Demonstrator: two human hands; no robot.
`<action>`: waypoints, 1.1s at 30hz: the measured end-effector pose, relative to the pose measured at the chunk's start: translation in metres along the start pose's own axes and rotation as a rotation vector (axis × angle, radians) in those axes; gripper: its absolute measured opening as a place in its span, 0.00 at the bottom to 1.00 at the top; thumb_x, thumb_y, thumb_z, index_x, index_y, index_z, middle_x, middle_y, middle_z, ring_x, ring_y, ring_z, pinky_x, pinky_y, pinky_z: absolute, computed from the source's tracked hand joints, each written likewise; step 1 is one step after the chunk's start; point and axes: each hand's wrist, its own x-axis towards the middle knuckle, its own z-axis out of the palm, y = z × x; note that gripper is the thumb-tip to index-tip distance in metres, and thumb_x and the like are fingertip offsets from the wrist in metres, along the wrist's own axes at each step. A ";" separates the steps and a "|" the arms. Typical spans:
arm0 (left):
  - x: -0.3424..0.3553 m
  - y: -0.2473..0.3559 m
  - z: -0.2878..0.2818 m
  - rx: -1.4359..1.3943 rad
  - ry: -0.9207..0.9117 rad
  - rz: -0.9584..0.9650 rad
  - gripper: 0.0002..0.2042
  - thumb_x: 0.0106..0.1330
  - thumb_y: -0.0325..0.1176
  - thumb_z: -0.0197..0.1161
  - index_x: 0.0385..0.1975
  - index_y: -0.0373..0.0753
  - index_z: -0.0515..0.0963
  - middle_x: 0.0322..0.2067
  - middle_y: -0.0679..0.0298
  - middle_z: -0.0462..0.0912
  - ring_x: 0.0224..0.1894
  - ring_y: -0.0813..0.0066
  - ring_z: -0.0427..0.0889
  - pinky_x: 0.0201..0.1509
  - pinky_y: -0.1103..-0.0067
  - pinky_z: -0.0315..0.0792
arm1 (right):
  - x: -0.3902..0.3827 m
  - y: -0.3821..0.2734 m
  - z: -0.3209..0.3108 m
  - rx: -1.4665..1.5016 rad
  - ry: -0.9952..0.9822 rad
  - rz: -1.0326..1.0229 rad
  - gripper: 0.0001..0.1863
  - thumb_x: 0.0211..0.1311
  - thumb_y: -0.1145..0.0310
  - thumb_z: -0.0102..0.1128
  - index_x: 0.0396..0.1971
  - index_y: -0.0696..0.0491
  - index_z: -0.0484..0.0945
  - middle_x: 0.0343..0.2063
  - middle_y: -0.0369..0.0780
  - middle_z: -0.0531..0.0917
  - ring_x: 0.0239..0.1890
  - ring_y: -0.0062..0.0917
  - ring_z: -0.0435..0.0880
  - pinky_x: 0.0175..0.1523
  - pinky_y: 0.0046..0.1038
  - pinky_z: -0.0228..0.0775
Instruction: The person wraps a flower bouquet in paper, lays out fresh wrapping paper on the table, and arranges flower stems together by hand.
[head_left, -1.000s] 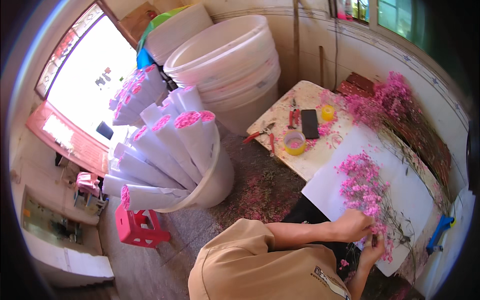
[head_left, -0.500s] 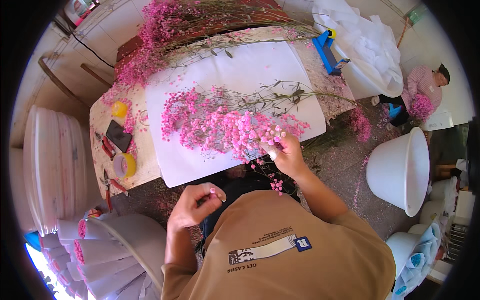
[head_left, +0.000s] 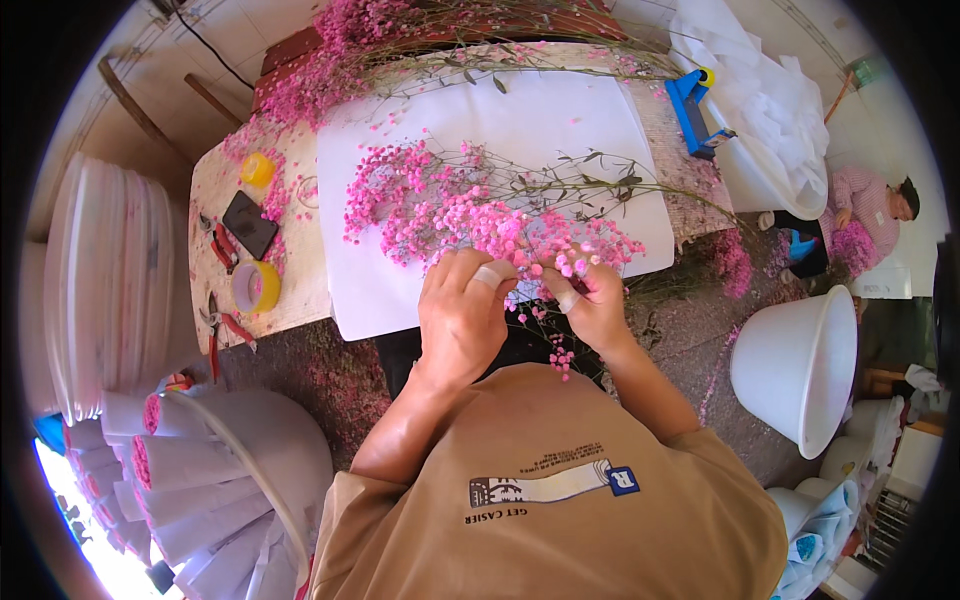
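A spray of small pink baby's breath flowers (head_left: 470,215) lies across a white paper sheet (head_left: 375,318), its leafy stems reaching to the right. At its near edge my right hand (head_left: 600,308) is closed, pinching a flower sprig between thumb and fingers. Some pink blossoms (head_left: 560,357) from it hang below the hand. Close by on the left, my left hand (head_left: 462,315) has its fingers curled against the lower flowers; its fingertips are partly hidden, so what they grip cannot be made out. White tape wraps a finger on each hand.
On the table's left are yellow tape rolls (head_left: 257,287), a dark phone (head_left: 250,224) and red-handled pliers (head_left: 236,330). A blue tape dispenser (head_left: 690,110) stands far right. More flowers (head_left: 345,75) lie at the back. White tubs (head_left: 785,365) flank me; another person (head_left: 870,215) sits at right.
My left hand has come up from near my lap, where it held a small pink blossom, to the flowers beside my right hand. The view has shifted slightly.
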 end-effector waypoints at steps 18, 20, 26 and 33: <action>0.003 0.002 -0.011 -0.058 -0.084 -0.076 0.10 0.60 0.16 0.67 0.38 0.38 0.83 0.26 0.69 0.72 0.23 0.80 0.69 0.25 0.80 0.63 | 0.003 0.006 -0.001 -0.221 -0.063 -0.249 0.07 0.56 0.85 0.63 0.35 0.60 0.81 0.31 0.42 0.80 0.29 0.32 0.80 0.32 0.30 0.71; 0.001 0.004 -0.016 -0.240 -0.045 -0.194 0.11 0.59 0.15 0.67 0.39 0.37 0.82 0.27 0.68 0.73 0.23 0.80 0.68 0.24 0.79 0.62 | 0.002 0.010 -0.004 -0.274 -0.057 -0.269 0.09 0.54 0.85 0.63 0.35 0.60 0.81 0.32 0.43 0.81 0.30 0.34 0.81 0.34 0.31 0.72; 0.004 0.007 -0.035 -1.065 -0.094 -0.804 0.09 0.73 0.28 0.54 0.42 0.31 0.79 0.29 0.70 0.74 0.22 0.88 0.63 0.26 0.88 0.55 | -0.001 0.025 -0.008 -0.383 -0.049 -0.357 0.06 0.60 0.75 0.63 0.36 0.60 0.82 0.37 0.45 0.81 0.35 0.35 0.83 0.39 0.30 0.74; 0.009 0.015 -0.018 -0.062 -0.099 -0.398 0.08 0.62 0.25 0.69 0.40 0.36 0.82 0.24 0.64 0.73 0.23 0.77 0.71 0.25 0.78 0.67 | -0.002 0.020 -0.006 -0.493 -0.049 -0.478 0.16 0.47 0.79 0.69 0.39 0.58 0.82 0.38 0.43 0.84 0.36 0.41 0.82 0.41 0.38 0.73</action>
